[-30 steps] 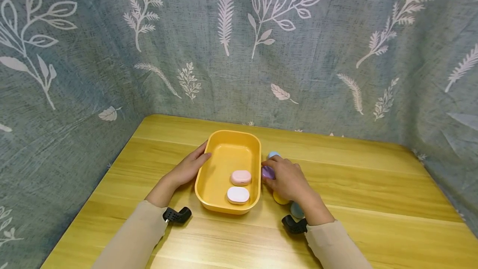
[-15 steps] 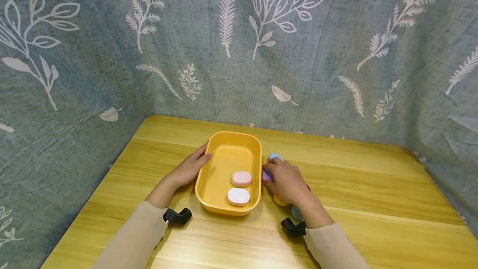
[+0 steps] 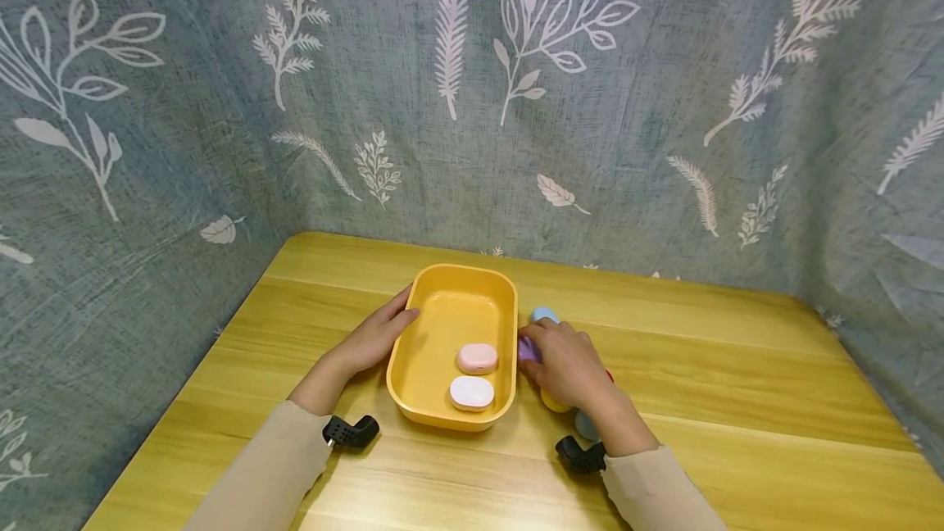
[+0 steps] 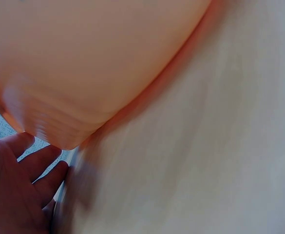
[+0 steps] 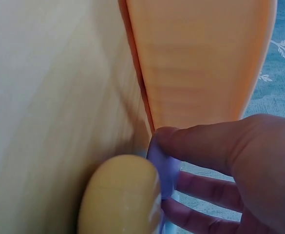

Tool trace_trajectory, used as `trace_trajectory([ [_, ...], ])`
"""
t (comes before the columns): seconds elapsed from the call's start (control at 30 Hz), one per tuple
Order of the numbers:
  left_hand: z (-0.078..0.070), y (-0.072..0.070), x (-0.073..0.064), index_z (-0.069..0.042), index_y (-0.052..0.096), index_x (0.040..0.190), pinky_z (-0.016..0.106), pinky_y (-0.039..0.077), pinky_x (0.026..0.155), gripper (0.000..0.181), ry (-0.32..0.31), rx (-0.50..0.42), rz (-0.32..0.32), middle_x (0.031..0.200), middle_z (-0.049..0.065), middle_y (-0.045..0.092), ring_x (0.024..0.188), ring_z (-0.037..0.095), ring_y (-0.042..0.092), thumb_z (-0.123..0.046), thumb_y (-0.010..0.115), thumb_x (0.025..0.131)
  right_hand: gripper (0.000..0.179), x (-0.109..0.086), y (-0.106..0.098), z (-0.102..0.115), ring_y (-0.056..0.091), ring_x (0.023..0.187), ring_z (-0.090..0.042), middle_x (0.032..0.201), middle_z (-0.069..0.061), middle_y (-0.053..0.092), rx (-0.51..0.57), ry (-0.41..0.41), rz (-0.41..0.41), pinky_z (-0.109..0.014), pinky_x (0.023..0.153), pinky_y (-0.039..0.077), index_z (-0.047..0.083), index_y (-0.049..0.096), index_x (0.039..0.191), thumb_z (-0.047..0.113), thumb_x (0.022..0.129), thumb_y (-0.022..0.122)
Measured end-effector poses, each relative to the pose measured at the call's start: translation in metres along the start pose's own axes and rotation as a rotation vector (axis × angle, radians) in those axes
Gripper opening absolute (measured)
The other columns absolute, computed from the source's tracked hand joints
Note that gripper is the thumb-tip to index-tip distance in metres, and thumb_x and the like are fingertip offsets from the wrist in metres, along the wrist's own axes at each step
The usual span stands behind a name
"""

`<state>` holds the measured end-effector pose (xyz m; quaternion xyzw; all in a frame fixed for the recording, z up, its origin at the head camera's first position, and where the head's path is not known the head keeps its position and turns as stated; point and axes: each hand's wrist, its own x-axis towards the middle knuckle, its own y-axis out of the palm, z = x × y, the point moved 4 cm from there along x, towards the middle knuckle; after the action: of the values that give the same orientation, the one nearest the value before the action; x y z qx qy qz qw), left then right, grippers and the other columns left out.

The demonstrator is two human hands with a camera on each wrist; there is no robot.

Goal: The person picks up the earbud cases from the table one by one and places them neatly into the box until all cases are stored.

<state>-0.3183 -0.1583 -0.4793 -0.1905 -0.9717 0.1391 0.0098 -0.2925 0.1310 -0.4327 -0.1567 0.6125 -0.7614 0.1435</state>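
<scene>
My left hand [image 3: 372, 342] holds the left side of a yellow plastic bin [image 3: 425, 419], thumb over the rim and fingers along the outer wall. Inside it lie a pink earbud case [image 3: 478, 358] and a white oval case [image 3: 472, 393], near the front right. Beside the right wall, my right hand [image 3: 568, 363] pinches a purple rounded case [image 5: 162, 168] between thumb and fingers. In the right wrist view a yellow rounded case [image 5: 120, 197] stands close to it. The left wrist view shows the fingers [image 4: 49, 183] at the bin's corner.
A light blue rounded item [image 3: 544, 315] lies beyond the right hand. A grey-green one [image 3: 587, 426] and a bit of red [image 3: 610, 376] show around the right wrist, partly hidden. The wooden table [image 3: 737, 367] meets a patterned curtain [image 3: 590, 146] behind.
The head view has tilted a little, so everything sits slightly lower. My right hand has shifted slightly over the purple case, and a bit of red now shows by the wrist. My left hand keeps its hold.
</scene>
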Motion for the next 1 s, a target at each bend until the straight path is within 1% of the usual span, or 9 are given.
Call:
trace_trajectory([
  [0.1,0.001,0.000,0.000,-0.027,0.012,0.168,0.052,0.025,0.128,0.061,0.006,-0.006,0.005,0.175,0.001,0.012,0.161,0.026,0.018,-0.037,0.037,0.114,0.042,-0.001,-0.001,-0.001,0.063,0.114,-0.035,0.130,-0.008,0.068,0.011,-0.011,-0.018,-0.055,0.089,0.052,0.015,0.068,0.134,0.029,0.095,0.076],
  [0.17,0.001,0.000,-0.001,-0.026,0.011,0.169,0.053,0.025,0.128,0.061,0.008,-0.008,0.006,0.176,0.002,0.012,0.161,0.026,0.018,-0.036,0.037,0.114,0.042,-0.001,-0.002,-0.001,0.064,0.116,-0.035,0.129,-0.008,0.068,0.024,-0.016,-0.032,-0.054,0.089,0.052,0.015,0.069,0.134,0.029,0.095,0.076],
  [0.3,0.002,-0.001,-0.001,-0.025,0.011,0.169,0.053,0.026,0.128,0.061,0.010,-0.010,0.011,0.176,0.003,0.012,0.161,0.027,0.018,-0.035,0.036,0.114,0.041,-0.002,-0.005,-0.001,0.064,0.113,-0.033,0.127,-0.006,0.068,0.055,-0.018,-0.056,-0.053,0.089,0.052,0.016,0.070,0.133,0.030,0.095,0.077],
  [0.47,0.000,0.000,-0.001,-0.028,0.012,0.168,0.052,0.024,0.128,0.060,0.016,-0.012,0.013,0.176,0.000,0.012,0.161,0.024,0.016,-0.036,0.037,0.114,0.041,-0.004,-0.012,-0.002,0.065,0.113,-0.032,0.126,-0.005,0.069,0.088,-0.017,-0.074,-0.054,0.092,0.052,0.017,0.070,0.133,0.031,0.095,0.076],
  [0.6,0.000,0.001,0.000,-0.030,0.012,0.168,0.051,0.023,0.129,0.060,0.023,-0.019,0.018,0.175,-0.002,0.011,0.162,0.023,0.014,-0.037,0.037,0.114,0.041,-0.005,-0.017,-0.003,0.065,0.114,-0.033,0.127,-0.007,0.070,0.106,-0.019,-0.089,-0.054,0.092,0.052,0.014,0.070,0.134,0.029,0.095,0.075],
  [0.87,0.000,0.000,0.001,-0.031,0.013,0.168,0.051,0.024,0.129,0.059,0.015,-0.024,0.013,0.175,-0.002,0.012,0.161,0.023,0.015,-0.037,0.037,0.114,0.041,-0.004,-0.024,-0.006,0.066,0.117,-0.036,0.130,-0.011,0.070,0.114,-0.024,-0.108,-0.058,0.094,0.053,0.012,0.071,0.133,0.026,0.094,0.075],
  [1.0,0.002,-0.002,0.000,-0.031,0.013,0.168,0.051,0.027,0.128,0.059,0.007,-0.030,0.013,0.175,-0.002,0.013,0.161,0.023,0.018,-0.036,0.037,0.114,0.042,-0.003,-0.025,-0.006,0.065,0.115,-0.036,0.132,-0.012,0.069,0.122,-0.022,-0.106,-0.058,0.091,0.053,0.012,0.070,0.134,0.024,0.094,0.076],
])
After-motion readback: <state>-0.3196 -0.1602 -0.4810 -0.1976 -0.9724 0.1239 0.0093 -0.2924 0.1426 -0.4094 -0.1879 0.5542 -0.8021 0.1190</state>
